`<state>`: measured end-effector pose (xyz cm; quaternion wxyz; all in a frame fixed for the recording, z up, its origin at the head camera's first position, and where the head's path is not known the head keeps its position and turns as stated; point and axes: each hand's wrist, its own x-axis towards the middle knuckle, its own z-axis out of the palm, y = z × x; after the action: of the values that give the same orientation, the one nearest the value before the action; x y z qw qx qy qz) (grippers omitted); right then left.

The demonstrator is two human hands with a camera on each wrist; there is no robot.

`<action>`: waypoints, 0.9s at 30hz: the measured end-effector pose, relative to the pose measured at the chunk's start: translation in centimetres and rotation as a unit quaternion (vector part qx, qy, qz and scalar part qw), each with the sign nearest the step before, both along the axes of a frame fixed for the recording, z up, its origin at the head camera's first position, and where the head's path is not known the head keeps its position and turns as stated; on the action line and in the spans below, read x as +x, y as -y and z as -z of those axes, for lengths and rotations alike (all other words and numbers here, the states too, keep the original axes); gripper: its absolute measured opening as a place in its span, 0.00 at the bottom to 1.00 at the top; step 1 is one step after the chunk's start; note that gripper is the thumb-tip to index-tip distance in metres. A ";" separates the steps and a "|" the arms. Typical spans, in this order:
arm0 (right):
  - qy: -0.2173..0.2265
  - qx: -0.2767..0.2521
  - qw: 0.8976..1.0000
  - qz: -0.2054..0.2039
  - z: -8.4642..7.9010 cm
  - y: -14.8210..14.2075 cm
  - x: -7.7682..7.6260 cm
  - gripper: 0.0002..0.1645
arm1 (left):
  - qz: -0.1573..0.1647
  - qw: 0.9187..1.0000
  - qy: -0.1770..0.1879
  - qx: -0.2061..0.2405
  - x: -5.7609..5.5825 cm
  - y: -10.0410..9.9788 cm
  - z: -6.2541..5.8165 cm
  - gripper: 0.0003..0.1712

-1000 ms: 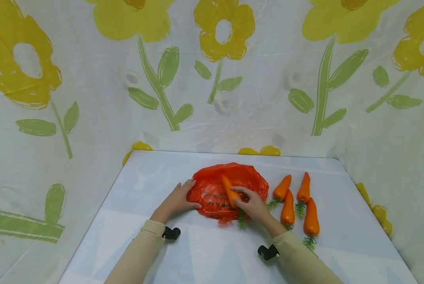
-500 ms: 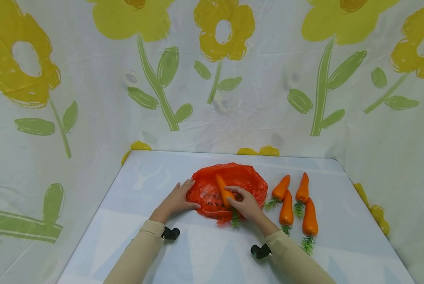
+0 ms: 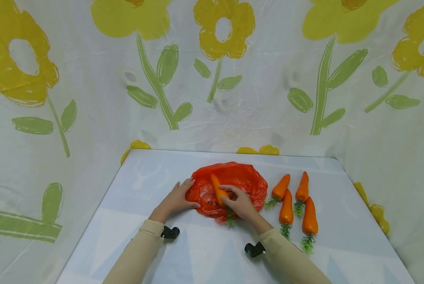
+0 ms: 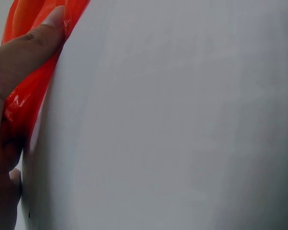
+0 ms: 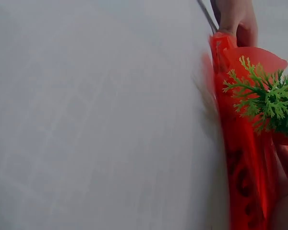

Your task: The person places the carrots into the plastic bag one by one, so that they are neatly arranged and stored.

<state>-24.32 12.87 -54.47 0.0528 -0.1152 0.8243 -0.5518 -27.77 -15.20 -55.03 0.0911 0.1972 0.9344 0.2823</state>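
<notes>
A red plastic bag [image 3: 245, 177] with dark printing lies spread on the table. At its left edge my left hand [image 3: 176, 200] holds the bag, and in the left wrist view the thumb [image 4: 31, 51] presses on the red plastic. Over the bag's middle, my right hand [image 3: 239, 202] pinches an orange carrot [image 3: 217, 191] between thumb and fingers. The carrot's tip points away and slightly left, its green top toward me. Up close in the right wrist view, the leafy green top [image 5: 273, 103] overlaps the bag, while most of the right hand is out of frame.
Several more carrots lie right of the bag: one [image 3: 281, 187] nearest it, another [image 3: 286, 209] in front, and others farther right [image 3: 310, 217]. They rest on a pale patterned table [image 3: 197, 252]. A flower-printed curtain [image 3: 261, 102] surrounds the table's back and sides.
My right hand has moved left over the bag with the carrot in its grip. The left hand stays at the bag's left edge, and the other carrots keep their places.
</notes>
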 end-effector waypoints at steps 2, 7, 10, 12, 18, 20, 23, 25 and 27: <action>-0.005 0.000 1.000 -0.002 0.1 0.3 -0.1 0.22 | -0.001 1.000 0.001 0.001 0.0 0.0 0.0 0.60; -0.013 0.002 1.000 -0.014 0.4 0.8 -0.3 0.22 | -0.003 1.000 0.009 0.000 0.0 0.0 0.0 0.60; -0.009 0.002 1.000 -0.014 0.5 1.1 -0.4 0.22 | -0.001 1.000 0.008 0.000 -0.1 0.0 -0.1 0.60; -0.006 0.001 1.000 -0.014 0.5 1.3 -0.5 0.22 | 0.002 1.000 0.002 0.002 -0.1 0.0 -0.1 0.60; 0.006 0.002 1.000 -0.011 0.4 2.2 -0.8 0.22 | 0.003 1.000 -0.003 0.003 0.0 -0.1 -0.1 0.60; 0.008 0.004 1.000 -0.009 0.4 2.5 -0.8 0.22 | 0.001 1.000 0.001 0.000 -0.1 -0.1 -0.1 0.60; 0.013 0.009 1.000 -0.006 0.4 3.0 -0.9 0.22 | -0.001 1.000 0.006 -0.005 -0.1 -0.1 0.0 0.60; 0.015 0.011 1.000 -0.006 0.3 3.3 -0.9 0.22 | -0.002 1.000 0.008 -0.010 -0.2 -0.1 0.0 0.60; 0.018 0.015 1.000 -0.005 0.2 3.5 -1.0 0.22 | -0.003 1.000 0.006 -0.010 -0.2 -0.1 0.1 0.60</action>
<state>-25.28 9.33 -54.63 0.0720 -0.1091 0.8306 -0.5413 -27.98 -15.06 -55.11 0.0980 0.1922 0.9371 0.2743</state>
